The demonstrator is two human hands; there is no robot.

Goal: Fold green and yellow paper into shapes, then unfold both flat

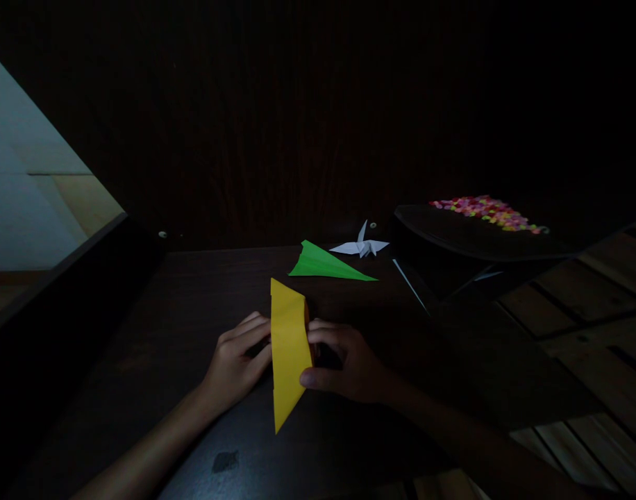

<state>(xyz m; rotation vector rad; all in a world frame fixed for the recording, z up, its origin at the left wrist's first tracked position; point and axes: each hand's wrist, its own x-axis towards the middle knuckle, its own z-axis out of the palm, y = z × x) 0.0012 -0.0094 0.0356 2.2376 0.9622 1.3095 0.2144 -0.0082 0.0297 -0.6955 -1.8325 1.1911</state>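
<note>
A folded sheet of yellow paper (289, 347) stands between my two hands above the dark tabletop. My left hand (239, 357) is at its left edge, with the fingertips tucked behind the paper and partly hidden. From the other side, my right hand (344, 357) grips the right edge, thumb on the near face and fingers behind. Just beyond the yellow paper lies a folded green paper plane (325, 264). A white origami crane (360, 246) sits past the plane's right side, by the back panel.
To the right, a dark curved surface (453, 232) carries a pile of small pink, red and yellow pieces (489, 212). A thin white strip (410, 286) lies right of the green paper. A raised dark side board (52, 278) borders the left. Wooden slats (583, 298) show at the right.
</note>
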